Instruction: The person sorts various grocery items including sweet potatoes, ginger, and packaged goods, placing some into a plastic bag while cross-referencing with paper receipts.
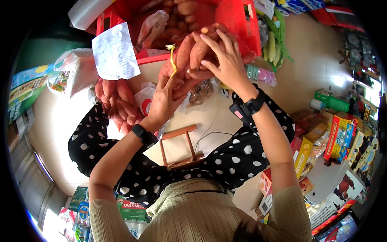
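A bunch of reddish sweet potatoes [184,56], seemingly in red netting, lies over the near rim of a red plastic crate [240,21]. A yellow tie [173,62] runs down its left side. My left hand [164,98] grips the lower left of the bunch, just below the tie; some of its fingers are hidden. From the right, my right hand [225,59] curves over the top, thumb and fingers around several sweet potatoes. Inside the crate are more root vegetables [184,18] and a crumpled clear plastic bag [152,27].
More sweet potatoes [119,103] lie by my left leg under a written paper sheet [116,53]. A small wooden stool frame [178,131] stands between my legs, near a clear bag of dark pieces [201,93]. Green vegetables [273,45] and packaged goods [338,139] are at right.
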### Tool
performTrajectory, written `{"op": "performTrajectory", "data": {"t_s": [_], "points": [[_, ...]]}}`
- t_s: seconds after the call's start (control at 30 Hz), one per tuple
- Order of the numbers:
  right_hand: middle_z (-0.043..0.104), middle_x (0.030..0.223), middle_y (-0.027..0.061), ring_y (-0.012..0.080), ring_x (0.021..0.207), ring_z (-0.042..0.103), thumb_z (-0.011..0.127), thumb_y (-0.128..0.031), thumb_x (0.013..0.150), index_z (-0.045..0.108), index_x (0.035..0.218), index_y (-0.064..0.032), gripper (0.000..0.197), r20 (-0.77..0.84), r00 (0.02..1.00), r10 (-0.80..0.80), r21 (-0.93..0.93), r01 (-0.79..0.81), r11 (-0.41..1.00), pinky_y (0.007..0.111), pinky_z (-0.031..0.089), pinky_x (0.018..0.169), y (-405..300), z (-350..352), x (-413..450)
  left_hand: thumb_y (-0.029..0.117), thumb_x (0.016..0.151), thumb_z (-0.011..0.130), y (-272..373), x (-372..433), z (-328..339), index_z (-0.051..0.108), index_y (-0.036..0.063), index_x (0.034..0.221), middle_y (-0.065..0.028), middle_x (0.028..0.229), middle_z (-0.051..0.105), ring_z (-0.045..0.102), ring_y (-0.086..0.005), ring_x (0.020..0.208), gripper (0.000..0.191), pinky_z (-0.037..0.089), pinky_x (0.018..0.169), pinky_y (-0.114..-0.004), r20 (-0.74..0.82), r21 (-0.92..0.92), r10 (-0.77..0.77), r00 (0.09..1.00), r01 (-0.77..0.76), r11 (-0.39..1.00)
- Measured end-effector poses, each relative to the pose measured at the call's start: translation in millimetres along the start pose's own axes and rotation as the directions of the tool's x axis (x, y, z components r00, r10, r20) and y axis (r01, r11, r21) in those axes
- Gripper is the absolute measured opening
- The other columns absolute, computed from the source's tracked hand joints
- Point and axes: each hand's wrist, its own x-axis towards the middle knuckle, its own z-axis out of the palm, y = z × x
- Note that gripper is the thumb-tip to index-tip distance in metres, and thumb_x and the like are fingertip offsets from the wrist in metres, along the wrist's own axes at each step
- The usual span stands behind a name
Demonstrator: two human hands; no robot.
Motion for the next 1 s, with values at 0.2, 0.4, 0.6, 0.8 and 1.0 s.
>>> {"op": "performTrajectory", "data": {"t_s": [0.2, 0.4, 0.6, 0.8, 1.0], "points": [[0.045, 0.138, 0.0022, 0.0330, 0.127, 0.038, 0.077, -0.019, 0.066, 0.054, 0.128, -0.0236, 0.067, 0.132, 0.982, -0.133, -0.049, 0.140, 0.989, 0.048, 0.037, 0.102, 19, -1, 24, 0.003, 0.072, 0.072, -2, 0, 6, 0.052, 0.0031, 0.110, -0.0162, 0.097, 0.054, 0.058, -0.0338, 0.088, 0.043, 0.051, 0.076, -0.040, 0.021, 0.019, 0.023, 1.000, -0.024, 1.000], [0.047, 0.136, 0.0038, 0.0285, 0.129, 0.039, 0.065, -0.013, 0.071, 0.061, 0.118, -0.0184, 0.047, 0.198, 0.944, -0.266, -0.103, 0.290, 0.952, 0.045, 0.037, 0.102, 8, 12, 27, 0.002, 0.074, 0.072, -23, -10, 10, 0.050, -0.0013, 0.109, -0.0109, 0.093, 0.054, 0.055, -0.0231, 0.082, 0.041, 0.049, 0.073, -0.034, -0.039, -0.098, -0.057, 0.998, 0.053, 0.994], [0.047, 0.136, 0.0038, 0.0254, 0.128, 0.041, 0.068, -0.010, 0.069, 0.058, 0.116, -0.0163, 0.049, 0.258, 0.933, -0.252, -0.099, 0.285, 0.953, 0.043, 0.035, 0.101, 3, 6, 25, 0.006, 0.077, 0.070, -19, -23, 16, 0.048, 0.0003, 0.114, -0.0165, 0.105, 0.054, 0.057, -0.0292, 0.096, 0.043, 0.050, 0.081, -0.037, 0.015, -0.106, -0.191, 0.981, 0.192, 0.976], [0.050, 0.131, 0.0018, 0.0239, 0.124, 0.044, 0.070, -0.010, 0.067, 0.054, 0.113, -0.0163, 0.049, 0.270, 0.930, -0.250, -0.093, 0.284, 0.954, 0.042, 0.034, 0.099, -2, 4, 33, 0.008, 0.077, 0.070, -22, -51, 8, 0.044, -0.0002, 0.117, -0.0216, 0.109, 0.048, 0.052, -0.0383, 0.103, 0.048, 0.044, 0.090, -0.042, 0.040, -0.059, -0.166, 0.985, 0.168, 0.984], [0.050, 0.128, 0.0026, 0.0250, 0.122, 0.043, 0.073, -0.010, 0.065, 0.048, 0.097, -0.0137, 0.041, 0.364, 0.907, -0.213, -0.027, 0.239, 0.971, 0.044, 0.030, 0.099, -8, -1, 39, 0.010, 0.077, 0.069, -19, -62, -16, 0.048, 0.0004, 0.114, -0.0196, 0.109, 0.053, 0.053, -0.0360, 0.105, 0.044, 0.043, 0.090, -0.040, 0.148, -0.056, -0.199, 0.969, 0.209, 0.976]]}}
